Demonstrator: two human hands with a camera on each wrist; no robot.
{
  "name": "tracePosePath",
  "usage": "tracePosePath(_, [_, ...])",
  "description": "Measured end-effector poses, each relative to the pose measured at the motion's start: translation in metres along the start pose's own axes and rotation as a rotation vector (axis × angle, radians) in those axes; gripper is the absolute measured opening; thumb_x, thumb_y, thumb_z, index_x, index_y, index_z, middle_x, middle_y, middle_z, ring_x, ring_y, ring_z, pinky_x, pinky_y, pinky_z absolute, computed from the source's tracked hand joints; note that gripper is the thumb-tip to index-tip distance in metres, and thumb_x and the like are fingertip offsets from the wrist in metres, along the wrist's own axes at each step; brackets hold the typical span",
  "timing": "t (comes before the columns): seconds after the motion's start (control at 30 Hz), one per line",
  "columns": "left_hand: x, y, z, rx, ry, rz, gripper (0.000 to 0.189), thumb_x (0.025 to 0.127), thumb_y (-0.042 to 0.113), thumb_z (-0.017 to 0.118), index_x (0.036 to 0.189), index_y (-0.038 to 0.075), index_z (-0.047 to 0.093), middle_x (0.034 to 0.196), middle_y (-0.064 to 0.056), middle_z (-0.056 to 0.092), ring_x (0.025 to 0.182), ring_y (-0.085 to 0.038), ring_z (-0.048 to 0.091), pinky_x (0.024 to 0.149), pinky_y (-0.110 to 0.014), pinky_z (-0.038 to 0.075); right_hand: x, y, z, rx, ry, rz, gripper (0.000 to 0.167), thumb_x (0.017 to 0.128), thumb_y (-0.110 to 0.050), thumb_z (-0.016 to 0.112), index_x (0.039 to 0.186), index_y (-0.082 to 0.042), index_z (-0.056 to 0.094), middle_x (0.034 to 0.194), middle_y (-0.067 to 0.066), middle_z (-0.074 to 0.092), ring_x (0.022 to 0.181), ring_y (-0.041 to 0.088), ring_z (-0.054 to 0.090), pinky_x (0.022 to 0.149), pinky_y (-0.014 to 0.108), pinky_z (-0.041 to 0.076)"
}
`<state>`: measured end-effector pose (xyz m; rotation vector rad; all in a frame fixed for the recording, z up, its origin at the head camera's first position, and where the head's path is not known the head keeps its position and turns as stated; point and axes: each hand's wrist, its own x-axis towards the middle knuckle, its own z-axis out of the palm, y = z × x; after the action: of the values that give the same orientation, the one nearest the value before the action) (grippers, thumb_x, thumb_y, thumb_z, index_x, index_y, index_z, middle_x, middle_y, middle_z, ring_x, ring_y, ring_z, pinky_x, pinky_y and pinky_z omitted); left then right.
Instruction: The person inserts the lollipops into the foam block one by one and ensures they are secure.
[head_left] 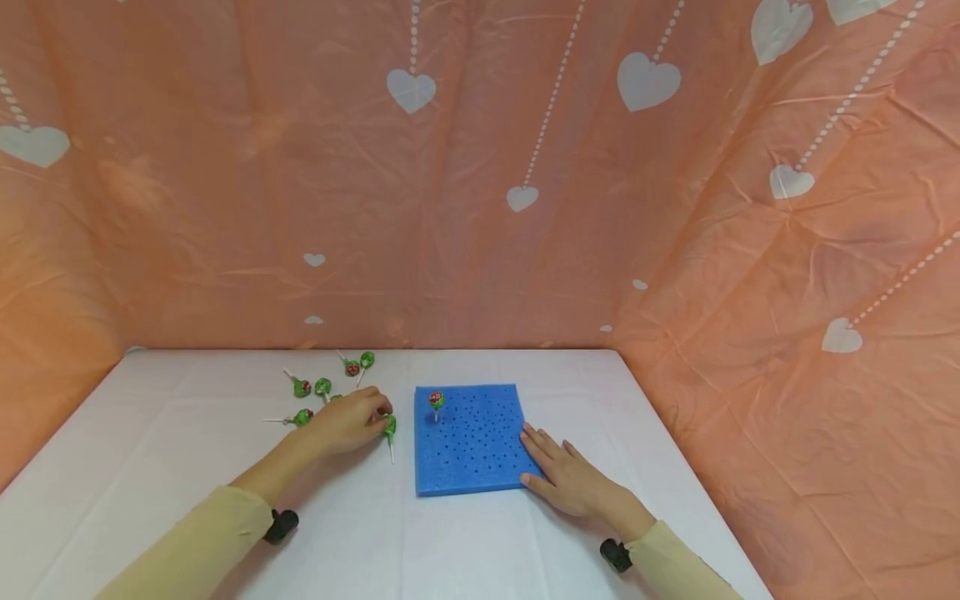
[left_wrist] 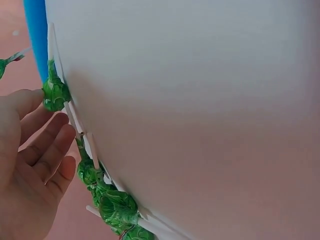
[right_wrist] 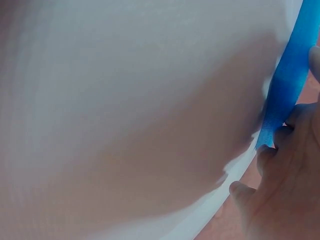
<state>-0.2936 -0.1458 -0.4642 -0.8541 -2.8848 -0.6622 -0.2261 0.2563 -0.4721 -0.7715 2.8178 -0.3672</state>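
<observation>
My left hand (head_left: 351, 422) pinches a green-wrapped lollipop (head_left: 390, 427) by its head, with thumb and fingertips right at the wrapper. The lollipop's white stick points toward me in the head view. In the left wrist view the same lollipop (left_wrist: 55, 94) is at the tips of my thumb and index finger, its stick upward. My right hand (head_left: 570, 482) rests with straight fingers along the right edge of a blue foam block (head_left: 472, 475) dotted with small holes. One lollipop (head_left: 437, 401) stands upright in the block near its back left corner.
Several lollipops (head_left: 302, 388) lie scattered on the white tabletop (head_left: 315, 575), left of the block and around my left hand. Orange cloth (head_left: 480, 275) with white hearts hangs behind and beside the table. Each wrist wears a black band (head_left: 281, 527).
</observation>
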Motion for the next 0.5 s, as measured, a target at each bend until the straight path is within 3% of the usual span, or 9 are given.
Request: tracePosePath(0.5, [0.0024,-0.002,0.006,-0.028,-0.018,-0.02,0.01,0.097,0.019,0.074,0.103,0.011,0.073,0.094,0.003,0.068,0.083,-0.011,0.062,0.073,-0.035,0.056,-0.0003,-0.0009,0.0002,-0.007,0.002,-0.002,0.073,0.111,-0.05,0.041,0.164,-0.004,0.023,0.173,0.013,0.017,0.158,0.037,0.019,0.124,0.065,0.019])
